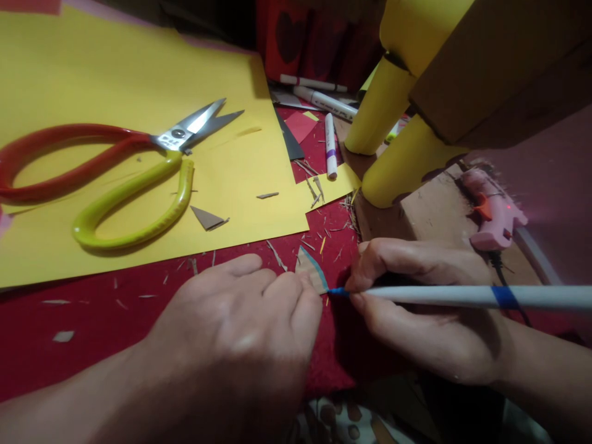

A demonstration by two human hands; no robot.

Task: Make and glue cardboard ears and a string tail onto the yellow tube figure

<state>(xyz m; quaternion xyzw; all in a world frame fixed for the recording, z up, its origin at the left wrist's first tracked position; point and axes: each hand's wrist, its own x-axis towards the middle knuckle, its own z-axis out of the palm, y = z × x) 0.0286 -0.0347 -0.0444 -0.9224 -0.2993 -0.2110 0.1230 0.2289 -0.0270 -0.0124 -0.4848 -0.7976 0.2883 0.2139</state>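
Note:
My left hand (pixel 250 314) is closed over the red surface and pins a small pointed piece of cardboard (pixel 309 269) under its fingers. Blue colour runs along the right edge of that piece. Pinched between the thumb and fingers of my right hand (pixel 420 308) is a white marker (pixel 430 295) with a blue band. Its blue tip meets the lower right corner of the cardboard piece. Scissors (pixel 178 135) with one red and one yellow-green handle lie on the yellow paper, blades slightly parted, beyond my left hand.
Yellow paper (pixel 124 74) covers the left of the red surface (pixel 28 333). Capped markers (pixel 330 145) and cardboard scraps (pixel 208 217) lie about. On the right, a cardboard structure stands on yellow tubes (pixel 398 166); a pink glue gun (pixel 494 209) with a lit red light is beside it.

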